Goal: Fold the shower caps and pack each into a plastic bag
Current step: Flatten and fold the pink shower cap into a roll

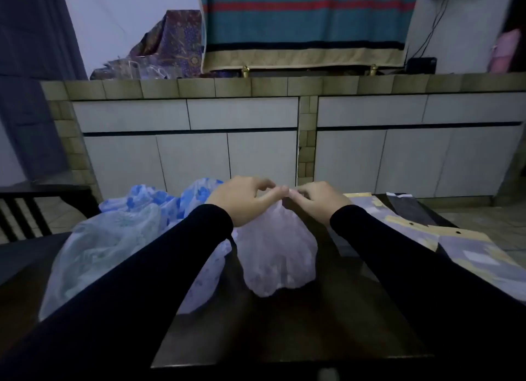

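A pale pink shower cap (277,255) hangs in front of me above the dark table (299,332), gathered at its top edge. My left hand (242,200) and my right hand (320,200) meet above it, and both pinch that top edge between thumb and fingers. To the left lies a heap of other caps: a greenish translucent one (105,247) and blue-flowered ones (159,200), partly hidden by my left sleeve.
A stack of flat printed packets (466,250) lies on the table's right side. A dark chair back (25,210) stands at the far left. Behind the table runs a tiled counter with white cabinet doors (242,147).
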Motion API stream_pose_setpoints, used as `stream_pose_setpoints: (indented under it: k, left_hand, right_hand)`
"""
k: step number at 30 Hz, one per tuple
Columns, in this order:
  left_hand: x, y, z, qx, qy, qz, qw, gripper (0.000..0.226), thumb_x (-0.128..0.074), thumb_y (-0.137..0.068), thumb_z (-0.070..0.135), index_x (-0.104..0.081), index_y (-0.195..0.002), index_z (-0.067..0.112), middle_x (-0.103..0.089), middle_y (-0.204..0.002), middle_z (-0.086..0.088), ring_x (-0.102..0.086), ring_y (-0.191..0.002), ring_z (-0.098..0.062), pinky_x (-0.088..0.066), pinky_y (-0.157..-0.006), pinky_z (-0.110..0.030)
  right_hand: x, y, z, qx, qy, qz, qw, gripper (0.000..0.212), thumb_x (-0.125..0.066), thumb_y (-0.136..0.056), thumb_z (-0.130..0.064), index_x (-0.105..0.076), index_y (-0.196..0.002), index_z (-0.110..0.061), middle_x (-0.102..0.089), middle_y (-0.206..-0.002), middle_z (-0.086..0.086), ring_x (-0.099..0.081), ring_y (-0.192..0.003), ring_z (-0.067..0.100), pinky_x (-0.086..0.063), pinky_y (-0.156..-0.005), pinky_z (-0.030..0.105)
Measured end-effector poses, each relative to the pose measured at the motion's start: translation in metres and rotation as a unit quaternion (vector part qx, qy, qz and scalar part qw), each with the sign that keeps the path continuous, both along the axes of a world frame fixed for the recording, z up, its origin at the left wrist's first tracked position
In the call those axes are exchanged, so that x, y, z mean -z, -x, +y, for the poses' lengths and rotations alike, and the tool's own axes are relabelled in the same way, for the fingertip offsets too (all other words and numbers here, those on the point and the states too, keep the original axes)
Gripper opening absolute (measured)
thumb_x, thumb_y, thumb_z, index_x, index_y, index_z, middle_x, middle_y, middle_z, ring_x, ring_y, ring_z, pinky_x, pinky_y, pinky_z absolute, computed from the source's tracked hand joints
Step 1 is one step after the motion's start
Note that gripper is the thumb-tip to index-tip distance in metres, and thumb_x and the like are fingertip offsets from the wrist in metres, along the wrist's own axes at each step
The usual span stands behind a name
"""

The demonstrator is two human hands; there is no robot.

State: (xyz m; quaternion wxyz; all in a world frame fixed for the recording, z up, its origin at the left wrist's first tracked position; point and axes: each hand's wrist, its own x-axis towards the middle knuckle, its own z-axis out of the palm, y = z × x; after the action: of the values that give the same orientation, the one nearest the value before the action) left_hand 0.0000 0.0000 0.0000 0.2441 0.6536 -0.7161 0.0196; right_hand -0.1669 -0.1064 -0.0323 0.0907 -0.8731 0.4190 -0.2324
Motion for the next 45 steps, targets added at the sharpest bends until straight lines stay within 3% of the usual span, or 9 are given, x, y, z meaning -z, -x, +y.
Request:
stream_pose_setpoints:
  k: [5, 10, 21, 28, 34, 37, 39, 42, 45]
  left_hand:
    - [0.013, -0.004, 0.01, -0.022, -0.025, -0.035, 0.999, 0.06, -0.053, -0.082, 0.066, -0.052, -0.131, 0.031, -0.063, -0.12, 0.006, -0.057, -0.113, -0.015, -0.046, -0.084, -0.028]
    - [0.02, -0.002, -0.007, -0.042, 0.006, -0.01, 0.999, 0.049, -0.057, -0.084, 0.05, -0.055, -0.127, 0.026, -0.064, -0.119, -0.003, -0.059, -0.11, -0.021, -0.05, -0.089, -0.034]
    - [0.044, 0.031, -0.071, -0.06, 0.109, 0.252, 0.96, 0.047, -0.064, -0.088, 0.024, -0.047, -0.131, 0.013, -0.054, -0.129, -0.002, -0.049, -0.12, -0.015, -0.035, -0.092, -0.019]
    - [0.063, 0.034, -0.069, -0.003, 0.144, 0.291, 0.946, 0.042, -0.06, -0.087, 0.05, -0.044, -0.119, 0.029, -0.045, -0.116, 0.017, -0.045, -0.102, 0.007, -0.034, -0.079, -0.009]
    - [0.059, 0.027, -0.08, 0.025, 0.041, 0.254, 0.966, 0.062, -0.063, -0.08, 0.059, -0.051, -0.133, 0.028, -0.037, -0.145, 0.014, -0.034, -0.13, -0.005, -0.031, -0.104, -0.029]
    - [0.055, 0.027, -0.09, 0.015, 0.028, 0.297, 0.954, 0.046, -0.069, -0.082, 0.043, -0.063, -0.121, 0.019, -0.055, -0.131, 0.007, -0.051, -0.12, -0.008, -0.044, -0.099, -0.029]
    - [0.05, 0.028, -0.096, -0.026, 0.031, 0.271, 0.962, 0.023, -0.064, -0.088, 0.035, -0.067, -0.097, 0.015, -0.068, -0.097, 0.004, -0.061, -0.092, -0.011, -0.048, -0.076, -0.023]
    - [0.04, 0.03, -0.099, -0.07, 0.059, 0.242, 0.966, 0.029, -0.056, -0.095, 0.025, -0.047, -0.067, 0.023, -0.053, -0.067, 0.008, -0.05, -0.064, -0.012, -0.033, -0.053, -0.019]
    - [0.03, 0.029, -0.097, -0.108, 0.119, 0.246, 0.956, 0.027, -0.048, -0.099, 0.023, -0.043, -0.072, 0.019, -0.05, -0.066, 0.004, -0.047, -0.062, -0.017, -0.032, -0.054, -0.026]
  right_hand:
    - [0.015, 0.007, 0.015, -0.102, 0.015, -0.064, 0.993, 0.055, -0.033, -0.097, -0.053, -0.069, -0.103, -0.011, -0.067, -0.095, 0.007, -0.06, -0.089, 0.022, -0.048, -0.08, 0.042]
    - [0.028, 0.01, 0.011, -0.147, 0.042, -0.059, 0.987, 0.06, -0.044, -0.087, -0.06, -0.051, -0.133, -0.022, -0.058, -0.119, -0.007, -0.053, -0.104, 0.005, -0.043, -0.083, 0.02]
    - [0.061, 0.018, -0.029, -0.112, 0.003, -0.11, 0.988, 0.06, -0.067, -0.081, -0.045, -0.045, -0.134, -0.03, -0.05, -0.131, -0.015, -0.046, -0.117, -0.002, -0.039, -0.094, 0.016]
    - [0.073, 0.017, -0.045, -0.04, 0.003, -0.281, 0.959, 0.014, -0.054, -0.094, -0.017, -0.064, -0.103, -0.022, -0.067, -0.089, -0.01, -0.06, -0.085, 0.001, -0.05, -0.072, 0.017]
    - [0.051, 0.013, -0.058, 0.028, -0.15, -0.432, 0.889, 0.021, -0.048, -0.099, -0.024, -0.065, -0.091, -0.013, -0.068, -0.088, 0.011, -0.063, -0.086, 0.029, -0.051, -0.074, 0.038]
    - [0.04, 0.013, -0.066, 0.039, -0.231, -0.408, 0.882, 0.018, -0.05, -0.099, -0.024, -0.063, -0.102, -0.013, -0.068, -0.095, 0.007, -0.063, -0.089, 0.025, -0.051, -0.074, 0.035]
    - [0.035, 0.014, -0.067, 0.013, -0.244, -0.391, 0.887, 0.014, -0.052, -0.098, -0.024, -0.059, -0.108, -0.016, -0.066, -0.103, 0.004, -0.063, -0.094, 0.022, -0.052, -0.08, 0.037]
    - [0.028, 0.015, -0.06, -0.01, -0.233, -0.335, 0.913, 0.015, -0.055, -0.095, -0.021, -0.06, -0.107, -0.013, -0.067, -0.1, 0.009, -0.064, -0.088, 0.022, -0.054, -0.077, 0.035]
    - [0.021, 0.019, -0.053, 0.026, -0.181, -0.29, 0.939, 0.021, -0.058, -0.094, -0.022, -0.067, -0.101, -0.004, -0.069, -0.095, 0.011, -0.063, -0.084, 0.02, -0.052, -0.075, 0.032]
